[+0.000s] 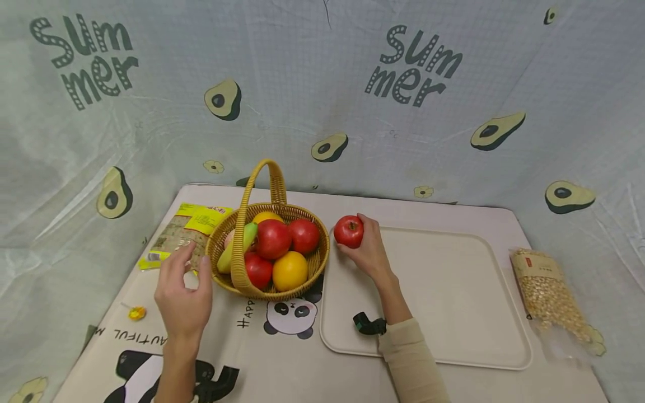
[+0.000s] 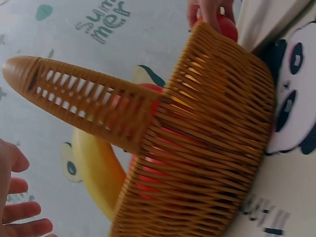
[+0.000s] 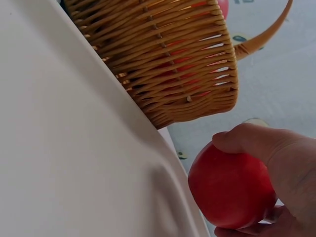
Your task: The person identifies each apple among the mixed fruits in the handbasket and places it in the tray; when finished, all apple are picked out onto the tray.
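My right hand (image 1: 367, 246) grips a red apple (image 1: 349, 232) above the far left corner of the cream tray (image 1: 428, 358). In the right wrist view, the thumb and fingers wrap round the apple (image 3: 231, 187), beside the wicker basket (image 3: 192, 74). To the left stands that same basket (image 1: 302, 288) with its tall handle, filled with several red apples (image 1: 273, 239), an orange (image 1: 290, 271), another orange-yellow fruit (image 1: 267, 217) and a banana (image 1: 233, 254). Left of the basket, my left hand (image 1: 183, 299) hovers with relaxed, parted fingers and holds nothing.
Behind my left hand lies a yellow-labelled packet (image 1: 186, 232). A small yellow wrapped lollipop (image 1: 137, 313) is on the left of the table. At the right edge lies a clear bag of beige kernels (image 1: 546, 291). A printed curtain (image 1: 282, 67) hangs close behind the table.
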`<state>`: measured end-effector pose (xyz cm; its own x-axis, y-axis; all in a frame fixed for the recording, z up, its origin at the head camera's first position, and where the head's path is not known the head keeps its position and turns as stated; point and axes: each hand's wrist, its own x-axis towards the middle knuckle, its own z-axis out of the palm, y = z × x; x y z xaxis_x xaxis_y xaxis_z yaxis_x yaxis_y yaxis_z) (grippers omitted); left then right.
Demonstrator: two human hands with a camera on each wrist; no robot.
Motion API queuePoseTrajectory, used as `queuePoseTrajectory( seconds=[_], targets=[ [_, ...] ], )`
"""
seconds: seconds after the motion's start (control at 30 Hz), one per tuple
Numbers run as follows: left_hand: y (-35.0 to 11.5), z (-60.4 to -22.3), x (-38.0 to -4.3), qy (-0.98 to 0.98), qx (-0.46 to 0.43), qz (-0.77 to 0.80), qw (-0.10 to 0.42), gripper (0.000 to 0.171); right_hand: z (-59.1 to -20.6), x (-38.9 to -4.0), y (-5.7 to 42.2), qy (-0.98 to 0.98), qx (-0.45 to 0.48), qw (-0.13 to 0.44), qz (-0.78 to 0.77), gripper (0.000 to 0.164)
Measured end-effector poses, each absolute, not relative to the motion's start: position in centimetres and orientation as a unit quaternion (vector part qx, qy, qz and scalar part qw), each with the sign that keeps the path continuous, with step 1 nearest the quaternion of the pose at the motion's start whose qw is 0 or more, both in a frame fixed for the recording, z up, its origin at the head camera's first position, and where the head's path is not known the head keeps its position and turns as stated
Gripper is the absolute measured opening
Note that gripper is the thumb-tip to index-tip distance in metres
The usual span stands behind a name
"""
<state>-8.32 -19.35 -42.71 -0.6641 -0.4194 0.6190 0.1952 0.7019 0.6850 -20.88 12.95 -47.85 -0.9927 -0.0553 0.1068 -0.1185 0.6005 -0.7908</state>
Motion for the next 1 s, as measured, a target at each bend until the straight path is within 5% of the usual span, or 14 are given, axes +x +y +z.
queuePoseTrajectory(
  seconds=[0.67,1.0],
  targets=[
    [-19.4,-48.4,-6.9,-0.857,0.138,-0.433,0.243,0.056,-49.6,-21.2,12.9,-0.897,0.045,0.025,0.440,0.087],
    [-19.3,-49.3,-7.0,-0.858,0.137,-0.439,0.231,0.057,-49.5,-21.2,12.8,-0.899,0.031,0.007,0.436,0.088]
  ],
)
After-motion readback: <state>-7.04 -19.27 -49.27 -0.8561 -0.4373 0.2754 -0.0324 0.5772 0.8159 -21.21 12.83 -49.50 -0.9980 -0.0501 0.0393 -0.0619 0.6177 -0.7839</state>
